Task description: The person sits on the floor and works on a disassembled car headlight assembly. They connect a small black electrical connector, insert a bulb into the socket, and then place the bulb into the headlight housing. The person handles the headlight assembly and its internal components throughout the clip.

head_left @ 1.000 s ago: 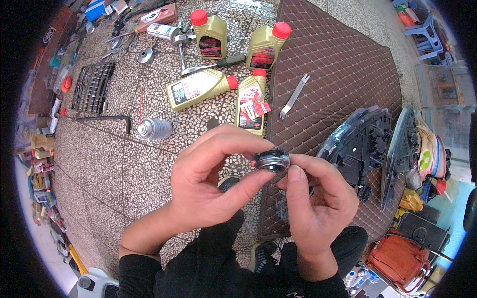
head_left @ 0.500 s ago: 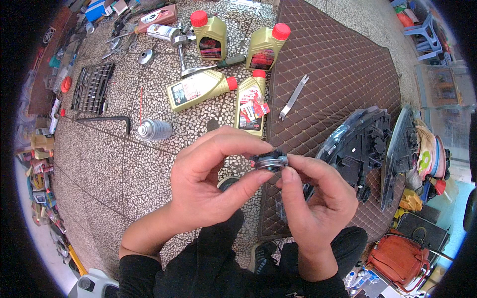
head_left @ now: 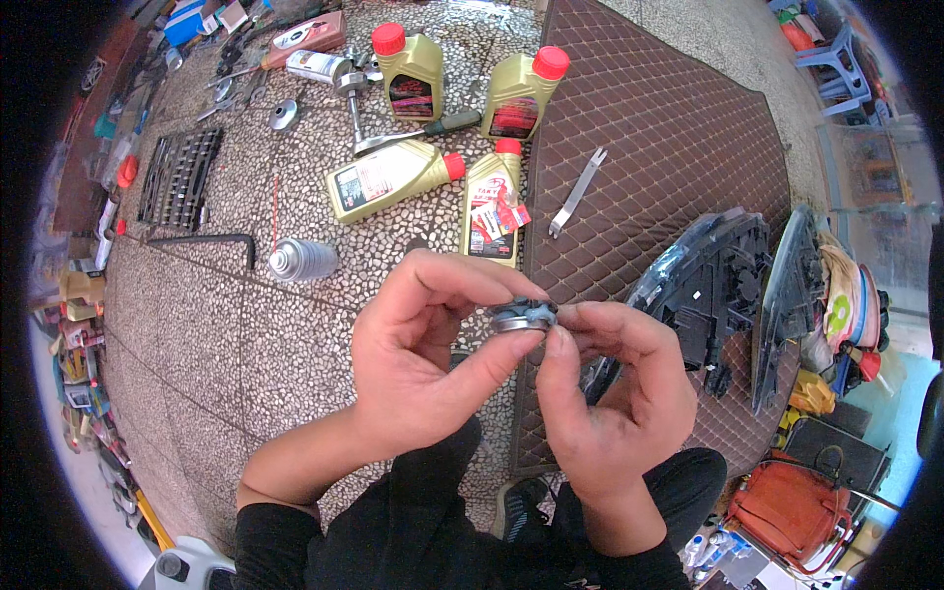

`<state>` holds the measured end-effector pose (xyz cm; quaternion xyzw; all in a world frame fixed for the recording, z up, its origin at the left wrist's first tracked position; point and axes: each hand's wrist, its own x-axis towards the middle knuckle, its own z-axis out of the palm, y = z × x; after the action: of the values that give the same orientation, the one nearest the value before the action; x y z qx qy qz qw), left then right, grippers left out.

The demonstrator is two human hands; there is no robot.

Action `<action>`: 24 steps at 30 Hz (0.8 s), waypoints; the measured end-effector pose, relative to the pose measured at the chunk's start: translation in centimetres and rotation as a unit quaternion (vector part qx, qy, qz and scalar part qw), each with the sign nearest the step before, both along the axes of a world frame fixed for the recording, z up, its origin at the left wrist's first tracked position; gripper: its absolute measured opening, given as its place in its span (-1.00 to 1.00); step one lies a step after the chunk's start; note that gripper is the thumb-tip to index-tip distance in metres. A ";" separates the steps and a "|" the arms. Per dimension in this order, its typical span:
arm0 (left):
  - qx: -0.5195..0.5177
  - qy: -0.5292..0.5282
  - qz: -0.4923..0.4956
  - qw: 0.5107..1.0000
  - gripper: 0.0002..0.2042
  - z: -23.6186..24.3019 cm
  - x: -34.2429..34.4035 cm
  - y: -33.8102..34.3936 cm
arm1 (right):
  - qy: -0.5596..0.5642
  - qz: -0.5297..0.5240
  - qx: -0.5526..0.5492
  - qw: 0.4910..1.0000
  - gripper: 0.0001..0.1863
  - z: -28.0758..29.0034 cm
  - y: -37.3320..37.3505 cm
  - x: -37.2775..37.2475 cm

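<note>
A small round part [head_left: 521,317] with a silver metal rim and a dark, grey-blue body is held up between both hands; its exact kind does not show. My left hand [head_left: 408,344] pinches it from the left, thumb underneath and index finger over the top. My right hand [head_left: 624,393] closes on its right edge with thumb and fingertips, covering that side. Beyond the hands, a gold oil bottle [head_left: 492,211] with a red cap lies on the speckled floor, and a quilted brown mat [head_left: 678,128] spreads to the right.
More gold bottles [head_left: 411,74] stand farther back. On the left are a spray can [head_left: 303,260], a black hex key [head_left: 206,238] and a socket set [head_left: 179,177]. A silver pry tool [head_left: 578,193] and a headlight unit [head_left: 703,285] rest on the mat. A red bag [head_left: 787,506] sits lower right.
The part has tilted and turned between my fingers, showing more of its top face. Both hands have shifted slightly, and my right fingers have moved a little left.
</note>
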<state>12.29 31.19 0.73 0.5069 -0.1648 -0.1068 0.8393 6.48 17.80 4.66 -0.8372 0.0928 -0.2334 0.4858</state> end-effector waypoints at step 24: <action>-0.019 -0.025 0.019 0.999 -0.70 -0.2 -0.5 -0.1 | 0.022 -0.013 0.128 0.991 -0.88 0.2 0.6 -0.4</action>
<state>11.84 31.09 0.53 0.4964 -0.1782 -0.0752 0.8462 6.12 18.41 4.86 -0.7715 0.1433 -0.2073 0.5842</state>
